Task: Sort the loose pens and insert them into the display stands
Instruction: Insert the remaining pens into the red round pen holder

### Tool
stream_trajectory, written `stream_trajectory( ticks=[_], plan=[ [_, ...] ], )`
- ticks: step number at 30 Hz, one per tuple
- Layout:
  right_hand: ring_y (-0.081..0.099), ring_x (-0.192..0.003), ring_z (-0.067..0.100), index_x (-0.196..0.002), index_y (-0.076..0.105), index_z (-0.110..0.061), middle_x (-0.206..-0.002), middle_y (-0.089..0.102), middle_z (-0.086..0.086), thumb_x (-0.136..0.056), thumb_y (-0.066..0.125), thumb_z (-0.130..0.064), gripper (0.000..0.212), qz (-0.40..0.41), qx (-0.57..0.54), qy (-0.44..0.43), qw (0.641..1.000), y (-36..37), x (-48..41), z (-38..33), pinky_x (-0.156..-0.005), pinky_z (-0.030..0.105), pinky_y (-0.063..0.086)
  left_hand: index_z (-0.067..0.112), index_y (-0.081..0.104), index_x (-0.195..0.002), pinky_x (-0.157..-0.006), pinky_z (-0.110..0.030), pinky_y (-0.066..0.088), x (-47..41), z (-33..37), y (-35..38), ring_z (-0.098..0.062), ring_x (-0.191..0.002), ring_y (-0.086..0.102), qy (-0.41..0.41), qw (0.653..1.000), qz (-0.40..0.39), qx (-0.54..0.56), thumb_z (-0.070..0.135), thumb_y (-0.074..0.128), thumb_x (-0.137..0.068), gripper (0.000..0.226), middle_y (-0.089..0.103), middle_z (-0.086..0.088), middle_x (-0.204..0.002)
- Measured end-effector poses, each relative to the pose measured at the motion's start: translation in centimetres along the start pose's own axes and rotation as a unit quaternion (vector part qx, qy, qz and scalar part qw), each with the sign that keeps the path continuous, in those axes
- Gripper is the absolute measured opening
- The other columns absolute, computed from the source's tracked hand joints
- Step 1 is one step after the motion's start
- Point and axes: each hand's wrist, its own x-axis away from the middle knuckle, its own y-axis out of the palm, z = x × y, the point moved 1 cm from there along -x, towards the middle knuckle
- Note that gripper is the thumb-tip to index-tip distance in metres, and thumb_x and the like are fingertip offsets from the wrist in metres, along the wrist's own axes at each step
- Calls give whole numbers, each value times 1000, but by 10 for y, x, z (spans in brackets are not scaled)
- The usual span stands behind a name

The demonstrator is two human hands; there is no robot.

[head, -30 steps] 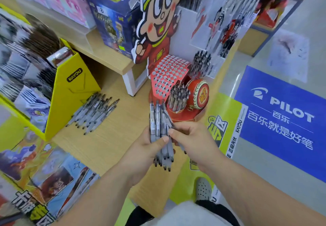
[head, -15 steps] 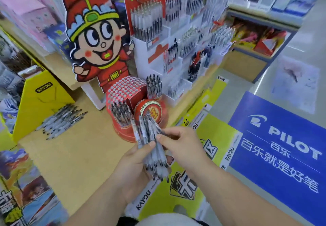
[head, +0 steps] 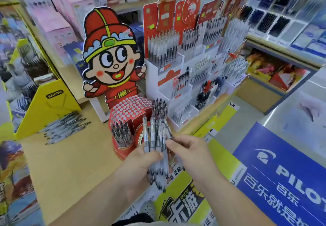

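Note:
My left hand (head: 141,164) grips a bundle of clear pens (head: 155,137), their tops fanned upward. My right hand (head: 190,150) pinches one pen at the right side of the bundle. Just beyond them stands the red display stand (head: 130,109) with a perforated top of many holes; dark pens fill its lower front section (head: 121,134) and a back cluster (head: 159,105). A pile of loose pens (head: 63,127) lies on the wooden counter (head: 70,164) to the left.
A cartoon cardboard figure (head: 111,58) rises behind the red stand. White tiered pen racks (head: 194,70) stand to the right. A yellow Kayou box (head: 47,105) sits at the left, a blue Pilot sign (head: 285,172) at the right.
The view has tilted upward, showing more of the racks and the figure. Both hands have kept the bundle, now held closer to the red stand; the right fingers stay at the pens' right side.

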Motion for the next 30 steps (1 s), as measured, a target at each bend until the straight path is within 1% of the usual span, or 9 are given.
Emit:
stream_trajectory(
  ticks=[4,8,12,16,20,23,26,27,30],
  plan=[
    [65,-72,20,-82,79,-20,-83,74,15,-94,67,-18,17,1,33,18,999,-5,-28,-8,-67,32,53,4,70,-107,-58,-31,55,-23,18,-9,-21,-63,68,6,1000,-7,-29,-4,62,-83,26,70,-14,-79],
    [72,-77,21,-84,77,-19,-80,76,6,-94,68,-16,14,0,42,31,999,-8,-52,-15,-67,26,55,8,69,-116,-67,-36,53,-44,29,-19,-22,-72,68,-6,998,4,-58,9,68,-73,43,73,-13,-93],
    [73,-79,13,-96,67,-26,-84,77,2,-95,65,-12,14,-17,17,58,998,-13,-75,-17,-64,18,51,12,74,-107,-64,-38,55,-62,33,-25,-28,-74,66,-18,998,33,-54,11,69,-75,33,71,-18,-95],
    [75,-80,23,-109,63,-12,-88,77,8,-96,60,-6,15,-69,11,82,994,-27,-107,-19,-60,21,51,13,65,-122,-94,-49,52,-77,37,-26,-29,-98,71,-29,993,101,-55,15,73,-74,49,74,-14,-110],
    [75,-86,23,-134,46,-26,-97,77,3,-99,60,-9,41,-147,33,95,984,-48,-143,-15,-69,27,55,16,59,-127,-91,-44,49,-97,40,-18,-25,-92,70,-23,984,177,-20,20,77,-70,60,76,-5,-99],
    [70,-101,14,-149,26,-48,-108,74,-10,-95,66,-10,77,-208,100,72,970,-66,-171,-19,-85,41,58,15,56,-133,-92,-45,52,-109,42,-5,-31,-106,67,-8,972,232,29,21,81,-67,70,74,-10,-109],
    [72,-96,19,-148,11,-63,-117,69,-7,-92,70,-10,96,-250,107,56,961,-80,-200,-31,-85,46,58,15,61,-123,-67,-36,53,-121,45,10,-24,-81,70,22,962,267,56,11,79,-78,48,77,-5,-88],
    [73,-94,20,-145,12,-65,-113,69,-4,-92,70,-8,97,-257,97,51,960,-84,-209,-34,-87,47,58,17,61,-121,-70,-37,53,-125,46,15,-22,-80,70,28,958,279,63,7,78,-83,43,77,-3,-86],
    [70,-106,25,-126,25,-77,-118,66,3,-92,71,-11,87,-270,116,8,956,-94,-231,-38,-96,59,52,22,58,-123,-105,-56,44,-134,48,28,-22,-101,66,54,946,308,82,15,80,-71,57,78,2,-94]
  ],
)
